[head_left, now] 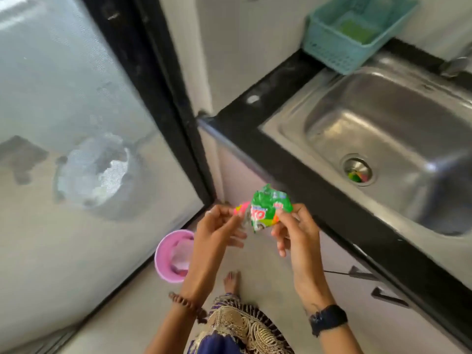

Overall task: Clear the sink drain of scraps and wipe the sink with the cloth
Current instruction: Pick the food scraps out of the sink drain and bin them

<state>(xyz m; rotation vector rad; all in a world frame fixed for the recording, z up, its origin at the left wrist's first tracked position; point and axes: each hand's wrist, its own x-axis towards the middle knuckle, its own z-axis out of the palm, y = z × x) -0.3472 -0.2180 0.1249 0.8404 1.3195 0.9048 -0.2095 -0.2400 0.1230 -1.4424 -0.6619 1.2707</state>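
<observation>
**Q:** Head view. State the position and condition of both hands.

**A:** My left hand and my right hand are raised in front of me, above the floor and just beside the front edge of the desk. The fingers of my right hand pinch a crumpled green wrapper at its right side. My left thumb and forefinger pinch a small pink scrap that touches the wrapper's left edge. The remaining fingers of both hands are loosely curled.

**Q:** Locate the sink and drain.

**A:** The steel sink is set into the black desk, to my right. The drain is at the near left of the basin; coloured scraps, green and pinkish, lie inside it.

**Q:** Other items?

**A:** A teal basket stands at the far corner of the desk, touching the sink's rim, with something green inside it. A pink bin stands on the floor below my left hand, beside the glass door. Cloth: I cannot tell where it is.
</observation>
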